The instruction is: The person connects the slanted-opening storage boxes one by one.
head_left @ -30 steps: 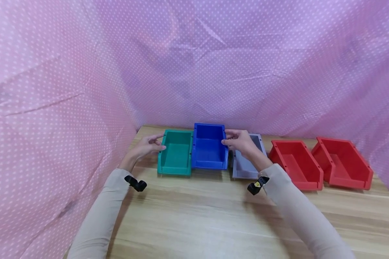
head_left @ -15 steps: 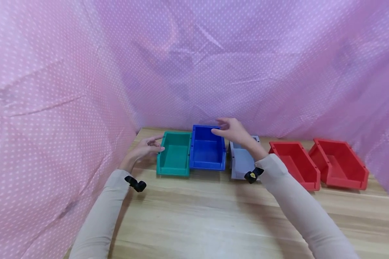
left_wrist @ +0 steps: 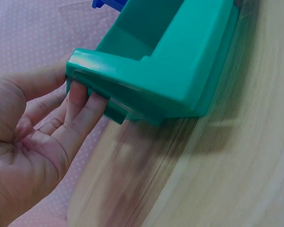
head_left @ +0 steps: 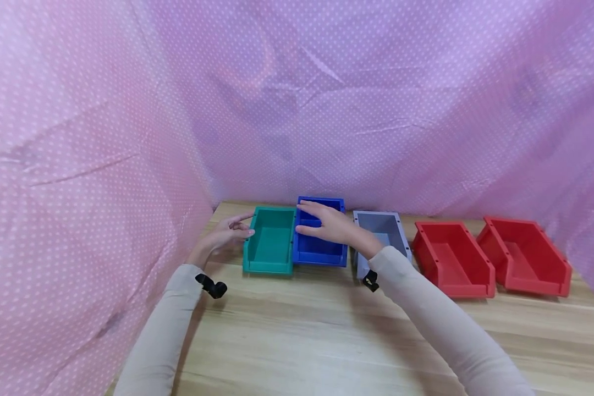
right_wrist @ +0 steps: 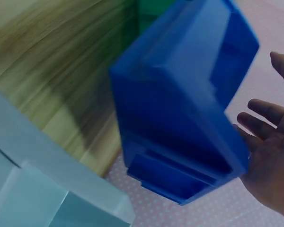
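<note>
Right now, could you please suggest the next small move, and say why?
Probably lower the right hand to the right rim of the green plastic open-fronted bin: that hand holds nothing and reaches toward that rim over the blue plastic open-fronted bin, while the left hand grips the green bin's left rim.

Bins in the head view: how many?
5, left to right: green bin, blue bin, grey bin, left red bin, right red bin. The right hand partly hides the blue one; the right sleeve, the grey one.
</note>
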`<state>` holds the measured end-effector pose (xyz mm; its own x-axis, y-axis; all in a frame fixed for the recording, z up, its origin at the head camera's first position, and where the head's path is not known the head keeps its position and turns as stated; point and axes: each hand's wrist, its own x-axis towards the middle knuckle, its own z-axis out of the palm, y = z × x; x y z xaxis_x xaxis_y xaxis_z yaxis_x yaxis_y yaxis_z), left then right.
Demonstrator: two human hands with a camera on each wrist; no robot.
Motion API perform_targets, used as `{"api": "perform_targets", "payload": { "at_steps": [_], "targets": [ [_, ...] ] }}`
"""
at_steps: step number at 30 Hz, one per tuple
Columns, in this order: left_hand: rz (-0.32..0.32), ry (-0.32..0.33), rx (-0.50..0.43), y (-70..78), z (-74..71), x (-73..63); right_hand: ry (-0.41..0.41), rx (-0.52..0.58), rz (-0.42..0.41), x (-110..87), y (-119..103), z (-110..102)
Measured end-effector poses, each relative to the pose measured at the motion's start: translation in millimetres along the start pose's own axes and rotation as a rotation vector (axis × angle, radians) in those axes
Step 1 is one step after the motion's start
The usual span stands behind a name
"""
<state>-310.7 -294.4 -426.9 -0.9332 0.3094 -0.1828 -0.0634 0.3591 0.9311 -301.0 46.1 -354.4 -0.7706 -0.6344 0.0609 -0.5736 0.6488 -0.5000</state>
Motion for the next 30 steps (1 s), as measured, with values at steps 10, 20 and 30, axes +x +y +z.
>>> {"api": "perform_targets", "payload": {
  "at_steps": [10,20,30],
  "targets": [
    [0.035,-0.031,0.003,-2.3,-0.8,3.5,-0.058,-0.076,0.033,0.6,7.3,4.0],
    [0.028,-0.031,0.029,-3.3,-0.3,4.5,-0.038,-0.107,0.016,2.0,8.0,5.0],
    [0.003,-0.039,0.004,-0.6,-1.0,4.1,-0.057,-0.105,0.017,4.8,6.1,5.3]
  ]
}}
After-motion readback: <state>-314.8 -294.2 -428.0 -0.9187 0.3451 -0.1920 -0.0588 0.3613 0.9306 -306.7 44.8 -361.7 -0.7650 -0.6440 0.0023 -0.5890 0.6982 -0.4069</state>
